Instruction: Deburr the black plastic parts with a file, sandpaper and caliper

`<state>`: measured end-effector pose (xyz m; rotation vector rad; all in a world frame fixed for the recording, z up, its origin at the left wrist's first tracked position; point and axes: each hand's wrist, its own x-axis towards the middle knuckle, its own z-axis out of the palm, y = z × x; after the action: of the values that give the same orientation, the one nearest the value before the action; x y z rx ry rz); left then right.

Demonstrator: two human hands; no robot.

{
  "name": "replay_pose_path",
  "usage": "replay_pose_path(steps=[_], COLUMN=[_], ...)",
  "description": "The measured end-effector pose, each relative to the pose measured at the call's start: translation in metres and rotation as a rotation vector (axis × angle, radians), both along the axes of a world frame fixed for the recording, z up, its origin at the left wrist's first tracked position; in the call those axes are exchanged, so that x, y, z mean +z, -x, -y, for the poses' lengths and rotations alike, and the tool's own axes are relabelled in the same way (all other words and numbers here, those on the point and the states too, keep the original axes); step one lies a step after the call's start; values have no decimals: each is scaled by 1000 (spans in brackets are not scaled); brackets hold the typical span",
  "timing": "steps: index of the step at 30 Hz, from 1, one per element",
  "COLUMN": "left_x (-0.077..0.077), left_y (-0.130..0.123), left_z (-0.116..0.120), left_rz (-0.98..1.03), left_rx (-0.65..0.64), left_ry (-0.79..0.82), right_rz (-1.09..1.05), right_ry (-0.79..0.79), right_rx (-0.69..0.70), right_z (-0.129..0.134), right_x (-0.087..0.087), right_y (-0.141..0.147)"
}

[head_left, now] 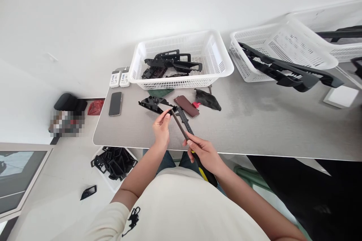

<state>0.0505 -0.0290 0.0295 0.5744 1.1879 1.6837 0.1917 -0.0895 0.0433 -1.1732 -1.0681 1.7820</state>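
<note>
My right hand (pixel 203 153) is closed around a flat metal file (pixel 179 125) with a black and yellow handle (pixel 205 173). The file's tip rests at the near end of a black plastic part (pixel 154 104). Thumb and fingers of my left hand (pixel 162 128) pinch that end of the part; the exact contact is partly hidden. Under and beside the file lies a dark caliper (pixel 184 119) on the grey table (pixel 135 128). Just beyond are a brown-red sanding sheet or strip (pixel 186 106), a small red piece (pixel 196 104) and a crumpled black cloth-like thing (pixel 208 99).
A white basket (pixel 181 83) with black plastic parts stands behind my hands. Another white basket (pixel 249 73) holds long black parts that jut over its rim. A phone (pixel 115 104) and small white boxes (pixel 119 78) lie left. Below the table edge is a bin of black frames (pixel 114 162).
</note>
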Motion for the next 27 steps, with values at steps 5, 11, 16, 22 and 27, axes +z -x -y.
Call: replay_pose_path(steps=[5,11,16,22,27], left_x=[-1,-4,-3,-3,-6], left_y=[2,4,4,7,9], left_z=[0,-1,-1,-3,-4], left_rz=[8,1,39,44,21], left_rx=[-4,-8,-3,25,35], left_ry=[13,24,20,42,35], right_rz=[-21,0,-24,22,10], right_ry=[12,8,44,4,8], right_rx=[27,1,-2,31,40], right_z=[3,2,-1,-2,3], right_x=[1,-1,-1,-1,-2], right_y=[-3,-2,1,2,1])
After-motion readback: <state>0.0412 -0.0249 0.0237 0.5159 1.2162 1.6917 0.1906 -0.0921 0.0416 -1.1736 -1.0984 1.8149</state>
